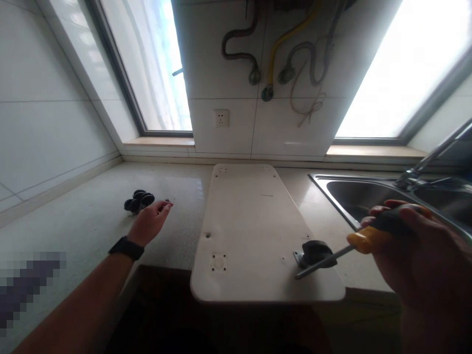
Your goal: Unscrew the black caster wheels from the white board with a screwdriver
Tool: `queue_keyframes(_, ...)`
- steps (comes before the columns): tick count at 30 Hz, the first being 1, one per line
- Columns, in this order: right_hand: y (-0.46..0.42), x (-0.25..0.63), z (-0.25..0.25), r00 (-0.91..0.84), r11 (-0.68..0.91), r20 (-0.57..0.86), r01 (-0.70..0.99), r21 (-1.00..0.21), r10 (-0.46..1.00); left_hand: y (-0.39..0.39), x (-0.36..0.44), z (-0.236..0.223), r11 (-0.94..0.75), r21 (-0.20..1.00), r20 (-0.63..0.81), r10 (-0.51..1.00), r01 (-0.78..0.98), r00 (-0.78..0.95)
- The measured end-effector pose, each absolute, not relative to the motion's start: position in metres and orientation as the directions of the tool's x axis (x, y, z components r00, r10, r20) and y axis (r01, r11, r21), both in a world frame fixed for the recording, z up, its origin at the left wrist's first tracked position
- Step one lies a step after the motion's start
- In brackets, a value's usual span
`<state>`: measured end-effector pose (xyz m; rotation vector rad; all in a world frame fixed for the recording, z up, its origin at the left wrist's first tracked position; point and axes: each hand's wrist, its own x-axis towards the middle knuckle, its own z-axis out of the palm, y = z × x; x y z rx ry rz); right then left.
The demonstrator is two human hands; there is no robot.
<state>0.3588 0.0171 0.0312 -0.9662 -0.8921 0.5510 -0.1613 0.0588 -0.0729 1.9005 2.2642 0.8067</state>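
Observation:
My right hand (401,246) is wrapped round the yellow and black handle of a screwdriver (363,239). Its shaft slants down to the left, the tip in front of a black caster wheel (317,253); whether the tip touches anything I cannot tell. That caster stands near the front right corner of a white board (245,221), its metal plate against the board. On the left, my left hand (151,221) pinches its fingers over the counter, beside a cluster of black casters (139,199). A tiny dark piece shows at the fingertips, too small to name.
The board lies on a pale counter (177,246) and juts past its front edge. A square hole pattern (219,262) marks its front left corner. To the right is a steel sink (354,196) with a faucet (409,178). Pipes (271,59) and a socket (221,118) are on the wall.

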Motion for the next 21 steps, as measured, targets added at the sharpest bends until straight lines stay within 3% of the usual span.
queue_keyframes(2,0.012,0.352,0.04,0.596,0.436,0.251,-0.186,-0.88,0.762,0.048,-0.145,-0.068,-0.004,0.485,0.295,0.942,0.875,-0.16)
queue_keyframes(5,0.004,0.345,0.053,0.63,0.465,0.24,-0.218,-0.858,0.738,0.036,-0.121,-0.059,-0.104,0.543,0.325,0.941,0.833,-0.094)
queue_keyframes(9,-0.01,0.341,0.066,0.685,0.6,0.403,-0.062,-0.798,0.607,0.023,-0.089,-0.044,-0.187,0.572,0.323,0.946,0.799,-0.01)
queue_keyframes(14,-0.025,0.344,0.073,0.606,0.712,0.669,0.229,-0.664,0.43,-0.002,-0.047,-0.018,-0.32,0.57,0.345,0.929,0.757,0.133)
queue_keyframes(21,-0.022,0.351,0.07,0.53,0.768,0.784,0.337,-0.545,0.324,-0.045,0.01,0.007,-0.539,0.505,0.293,0.841,0.674,0.454)
